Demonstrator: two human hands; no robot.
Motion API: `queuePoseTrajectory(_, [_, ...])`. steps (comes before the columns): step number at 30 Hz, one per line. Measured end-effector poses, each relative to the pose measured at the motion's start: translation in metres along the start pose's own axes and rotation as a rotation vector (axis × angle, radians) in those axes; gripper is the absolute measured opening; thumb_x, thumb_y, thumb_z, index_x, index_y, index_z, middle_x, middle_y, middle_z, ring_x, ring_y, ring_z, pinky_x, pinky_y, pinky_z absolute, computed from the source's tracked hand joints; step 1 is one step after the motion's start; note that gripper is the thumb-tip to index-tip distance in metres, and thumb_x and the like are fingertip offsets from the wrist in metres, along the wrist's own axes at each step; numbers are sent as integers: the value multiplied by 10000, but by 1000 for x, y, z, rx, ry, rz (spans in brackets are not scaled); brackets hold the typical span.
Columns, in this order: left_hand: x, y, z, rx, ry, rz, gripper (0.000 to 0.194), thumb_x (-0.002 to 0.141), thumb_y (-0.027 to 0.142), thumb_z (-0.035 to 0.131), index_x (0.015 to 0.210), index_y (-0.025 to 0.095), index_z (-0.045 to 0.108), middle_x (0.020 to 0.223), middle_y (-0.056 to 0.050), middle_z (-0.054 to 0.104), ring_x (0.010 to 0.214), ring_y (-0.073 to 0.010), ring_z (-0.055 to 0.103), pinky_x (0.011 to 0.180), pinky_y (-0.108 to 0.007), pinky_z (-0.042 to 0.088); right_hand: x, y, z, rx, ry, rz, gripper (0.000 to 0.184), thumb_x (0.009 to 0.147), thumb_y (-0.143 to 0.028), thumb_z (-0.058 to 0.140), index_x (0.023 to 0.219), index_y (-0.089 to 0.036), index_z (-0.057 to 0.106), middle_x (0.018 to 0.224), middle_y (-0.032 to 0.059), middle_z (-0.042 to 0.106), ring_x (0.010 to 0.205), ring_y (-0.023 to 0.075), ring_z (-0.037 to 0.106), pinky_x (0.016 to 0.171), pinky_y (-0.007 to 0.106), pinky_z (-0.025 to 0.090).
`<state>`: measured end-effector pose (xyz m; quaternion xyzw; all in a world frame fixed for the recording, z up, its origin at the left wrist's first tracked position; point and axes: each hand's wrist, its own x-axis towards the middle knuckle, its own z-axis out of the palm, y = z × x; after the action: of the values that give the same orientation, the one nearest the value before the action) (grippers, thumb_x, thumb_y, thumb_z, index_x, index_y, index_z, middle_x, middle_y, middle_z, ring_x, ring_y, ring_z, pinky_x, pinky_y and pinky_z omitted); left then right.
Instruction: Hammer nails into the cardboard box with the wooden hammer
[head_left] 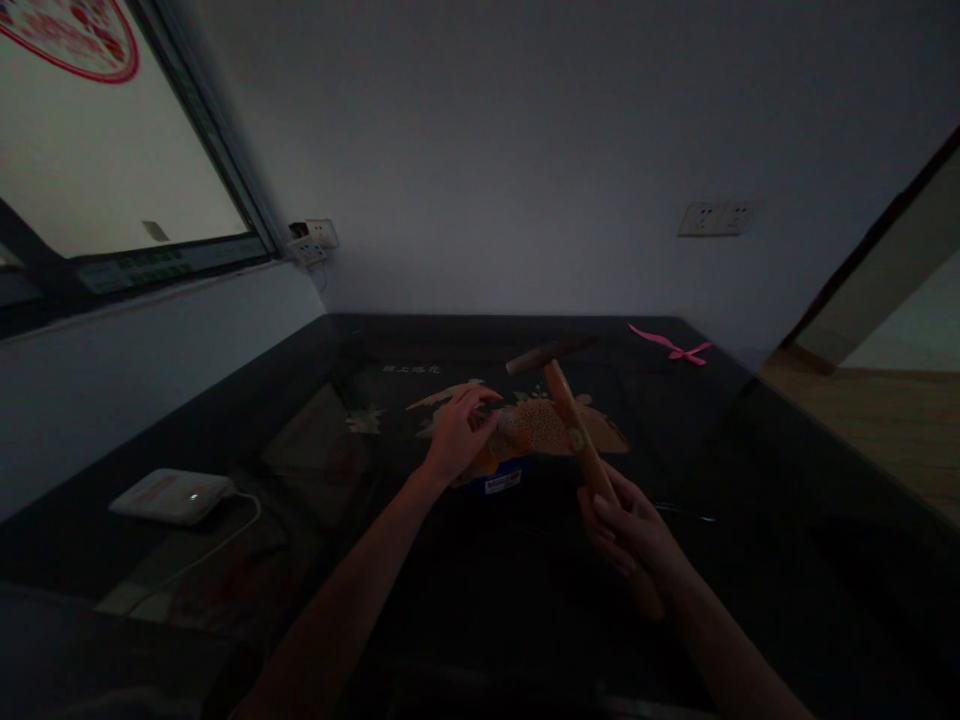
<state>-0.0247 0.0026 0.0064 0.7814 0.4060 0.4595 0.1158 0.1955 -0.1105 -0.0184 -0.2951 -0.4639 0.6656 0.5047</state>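
Observation:
My right hand (619, 520) is wrapped round the wooden handle of a hammer (574, 425). The hammer stands tilted, its dark metal head (547, 354) raised above the dark tabletop. Near the middle, my left hand (459, 432) has its fingers curved, with a gap showing between fingertips and thumb. It is beside a small blue and orange package (504, 478) on the table. A small pale, roundish patch (511, 422) shows by the left thumb; in the dim light I cannot make out what it is.
The dark table (465, 620) has a printed flower pattern and meets the wall. A white power bank (174, 497) with a cable lies left. A pink ribbon (675, 350) lies at the far right. A thin, shiny rod (684, 513) is beside my right hand. Wall sockets (718, 219) are behind.

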Motion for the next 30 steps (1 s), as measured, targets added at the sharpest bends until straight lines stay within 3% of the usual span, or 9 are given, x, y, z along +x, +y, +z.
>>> queuePoseTrajectory(3, [-3,16,-10,108,91,78,145,853,154,534,971,197,604,1087,-66,580,1058,-180,543,925,-327,443,-1,1,1,-46,-2,-2,543,816,-366,663,1300,-229,460,524,-105,449,274,4,270,264,113,220])
queuePoseTrajectory(5, [-12,29,-14,159,61,139,150,876,174,506,985,200,606,1077,-70,592,1069,-189,540,953,-342,425,-2,1,2,-73,-2,-2,562,816,-343,668,1318,-207,454,518,-100,461,279,8,290,271,116,217])
queuePoseTrajectory(7, [-26,40,-14,187,-76,210,167,895,186,479,1002,205,606,1036,-63,624,1032,-189,563,933,-335,434,-3,2,2,-93,0,0,557,824,-312,663,1328,-202,454,523,-98,471,284,4,303,277,113,218])
queuePoseTrajectory(12, [-65,45,4,341,-592,305,159,889,191,498,1017,198,593,1010,-50,645,935,-187,605,819,-304,479,-4,0,4,-98,13,-13,548,807,-302,676,1310,-210,477,577,-91,492,282,-3,327,271,116,233])
queuePoseTrajectory(15, [-80,37,14,384,-731,267,156,869,197,545,1022,185,574,1049,-45,622,948,-177,600,792,-274,488,-4,-1,4,-86,25,-38,549,797,-321,677,1296,-199,483,551,-100,484,268,-2,314,265,120,217])
queuePoseTrajectory(22, [-88,25,22,463,-785,172,133,861,224,573,987,183,564,1024,-48,605,932,-188,599,752,-280,492,-1,0,1,-42,90,-81,547,777,-342,683,1263,-204,475,543,-107,490,257,3,318,253,122,231])
queuePoseTrajectory(30, [-89,20,26,538,-792,269,59,880,202,537,902,157,569,937,-60,626,898,-205,605,762,-305,480,1,-1,-1,-17,127,-75,599,783,-338,670,1314,-197,433,493,-121,469,247,16,306,245,131,247])
